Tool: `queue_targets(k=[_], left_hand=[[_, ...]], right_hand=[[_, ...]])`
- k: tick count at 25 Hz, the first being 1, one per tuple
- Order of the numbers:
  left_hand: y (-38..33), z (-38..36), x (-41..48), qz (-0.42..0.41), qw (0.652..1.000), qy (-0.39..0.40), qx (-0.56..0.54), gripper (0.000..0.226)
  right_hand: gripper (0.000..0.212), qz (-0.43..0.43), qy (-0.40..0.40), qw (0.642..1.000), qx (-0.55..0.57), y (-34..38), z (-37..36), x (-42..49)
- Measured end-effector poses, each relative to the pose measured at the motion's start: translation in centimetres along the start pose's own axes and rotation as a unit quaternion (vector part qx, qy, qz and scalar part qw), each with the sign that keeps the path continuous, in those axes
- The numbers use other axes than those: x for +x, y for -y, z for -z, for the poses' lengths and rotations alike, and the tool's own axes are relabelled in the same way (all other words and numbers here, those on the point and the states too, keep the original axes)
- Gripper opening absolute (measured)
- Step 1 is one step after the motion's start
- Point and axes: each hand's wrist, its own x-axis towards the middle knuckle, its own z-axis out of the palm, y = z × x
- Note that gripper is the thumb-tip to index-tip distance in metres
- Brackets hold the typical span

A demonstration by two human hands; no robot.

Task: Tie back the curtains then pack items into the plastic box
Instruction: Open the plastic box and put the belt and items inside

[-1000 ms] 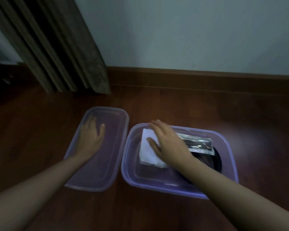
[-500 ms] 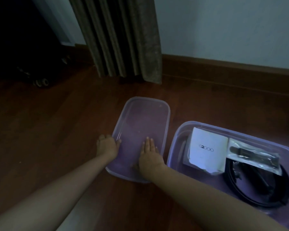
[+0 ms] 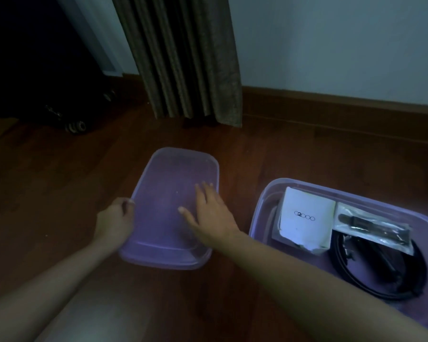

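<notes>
Box [image 3: 258, 218]: translucent purple plastic, open, standing on the floor [image 3: 59, 181] at the right.
Box contents: white packet [image 3: 305, 218] printed "G2000", at the box's left end; clear pouch [image 3: 371, 225] with a dark item inside, just right of the packet and touching it; black coil [image 3: 339, 265] under both, filling the right part of the box. Whether the coil is a belt or a cable cannot be told.
Lid [image 3: 173, 178]: same purple plastic, lying flat on the floor just left of the box, apart from it, with nothing in it but the hands.
Left hand [image 3: 114, 220]: at the lid's left edge, fingers curled over the rim and gripping it.
Right hand [image 3: 210, 213]: palm down on the lid's right half, fingers straight and spread, thumb out to the left.
Box relative to hands: to the right of both, untouched; the right forearm crosses in front of its near left corner.
Curtain [image 3: 183, 58]: brown, hanging in folds against the wall beyond the lid, hem near the floor.
</notes>
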Motion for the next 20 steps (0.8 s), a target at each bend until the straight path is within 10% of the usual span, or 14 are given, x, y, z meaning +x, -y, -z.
queue_targets(k=[14,20], left_hand=[[-14.5,2.4,0.7,-0.285,0.931,0.198,-0.117,0.011],[-26.8,-4.5,-1.1,-0.473,0.839,0.264,0.058,0.052]], right_hand=[[0.058,-0.200,-0.231,0.945,0.118,-12.1,19.4,-7.7],[0.047,-0.353,-0.312,0.882,-0.004,-18.7,18.1,-21.0]])
